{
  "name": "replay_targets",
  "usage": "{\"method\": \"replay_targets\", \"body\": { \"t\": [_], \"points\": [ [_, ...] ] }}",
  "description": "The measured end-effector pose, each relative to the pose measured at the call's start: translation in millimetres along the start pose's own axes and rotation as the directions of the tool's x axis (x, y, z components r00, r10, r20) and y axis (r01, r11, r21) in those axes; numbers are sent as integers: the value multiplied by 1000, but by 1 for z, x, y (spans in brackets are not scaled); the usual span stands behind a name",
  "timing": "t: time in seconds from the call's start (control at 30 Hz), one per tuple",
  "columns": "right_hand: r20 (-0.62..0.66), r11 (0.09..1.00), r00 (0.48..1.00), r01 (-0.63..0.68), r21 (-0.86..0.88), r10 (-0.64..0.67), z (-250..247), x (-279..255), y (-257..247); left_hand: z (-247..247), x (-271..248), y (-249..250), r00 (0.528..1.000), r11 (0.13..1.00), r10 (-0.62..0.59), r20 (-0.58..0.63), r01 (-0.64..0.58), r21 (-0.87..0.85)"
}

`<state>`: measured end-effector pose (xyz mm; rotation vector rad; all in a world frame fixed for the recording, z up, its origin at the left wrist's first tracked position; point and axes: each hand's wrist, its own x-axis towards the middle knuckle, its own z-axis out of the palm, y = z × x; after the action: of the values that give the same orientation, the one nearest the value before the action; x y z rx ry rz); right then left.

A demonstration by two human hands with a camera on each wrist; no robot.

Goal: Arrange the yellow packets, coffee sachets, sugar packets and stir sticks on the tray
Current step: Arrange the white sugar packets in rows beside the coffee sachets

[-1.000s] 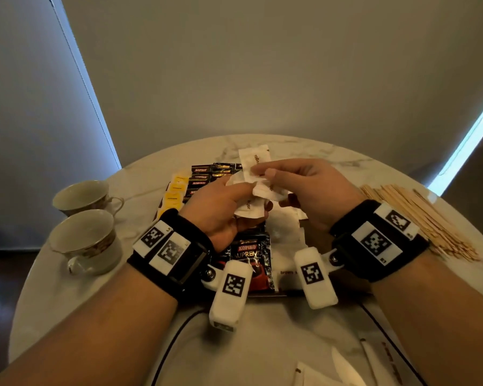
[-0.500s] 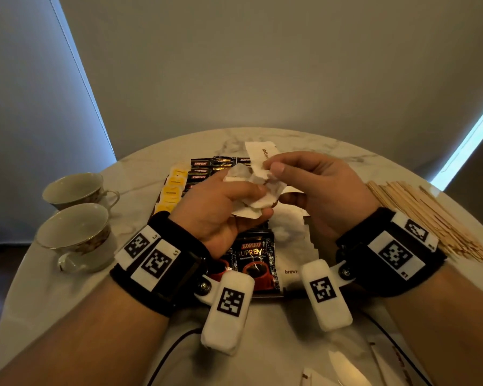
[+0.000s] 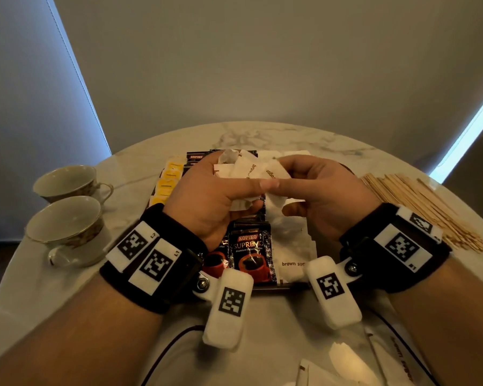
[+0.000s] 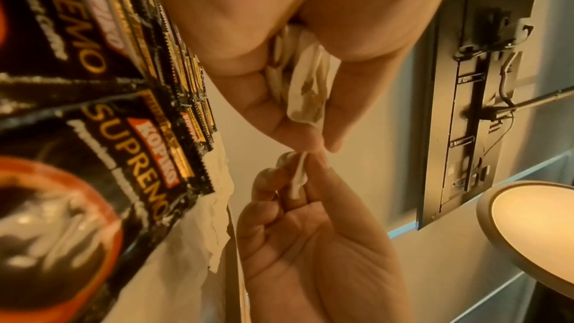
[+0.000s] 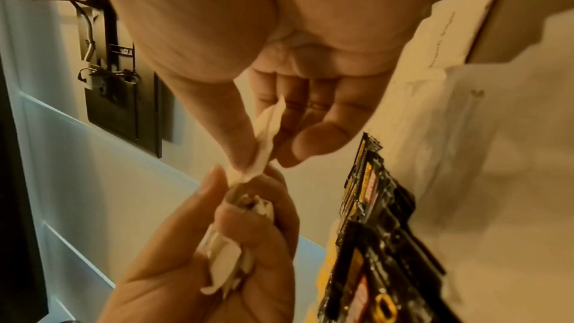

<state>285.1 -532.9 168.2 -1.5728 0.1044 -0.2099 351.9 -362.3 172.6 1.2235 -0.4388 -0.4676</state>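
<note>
Above the tray, my left hand grips a bunch of white brown-sugar packets. My right hand pinches one white sugar packet between thumb and forefinger, right beside the bunch. The left wrist view shows the bunch in my left hand and the single packet in my right hand. On the tray lie yellow packets at the left, black coffee sachets in the middle and white sugar packets at the right. Stir sticks lie in a pile on the table, right of the tray.
Two empty teacups stand at the table's left edge. More white packets lie on the marble table near the front edge. A dark cable runs across the front of the table.
Both hands have stayed above the tray. The right hand has drawn one packet sideways out of the bunch held by the left; the upright packet is now lower.
</note>
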Motion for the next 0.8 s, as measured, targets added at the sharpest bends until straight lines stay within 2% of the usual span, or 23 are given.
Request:
{"method": "replay_targets", "body": {
  "t": [0.07,0.2,0.27,0.4,0.53,0.7,0.8],
  "points": [
    [-11,1000,1000,-14,16,14,-1,0,1,0,1,-2,1000,1000,1,-16,-1,2],
    [-55,970,997,-34,240,49,-2,1,-3,-2,5,-4,998,999,10,-67,-13,-41],
    [-74,961,996,-21,275,43,0,0,-5,-1,5,-4,997,998,17,-79,-23,-65],
    [-139,963,990,6,271,33,4,2,-3,3,5,-3,992,996,1,-127,-12,-87],
    [-183,978,982,-4,209,43,5,2,1,3,5,-5,997,994,-14,-73,5,-112],
    [-192,983,977,-63,175,97,8,-2,-1,2,3,-12,998,999,39,-49,-39,-6],
    [-210,996,975,-52,74,67,3,-3,-6,-1,4,-13,997,997,53,-58,-50,58]
  ]
}}
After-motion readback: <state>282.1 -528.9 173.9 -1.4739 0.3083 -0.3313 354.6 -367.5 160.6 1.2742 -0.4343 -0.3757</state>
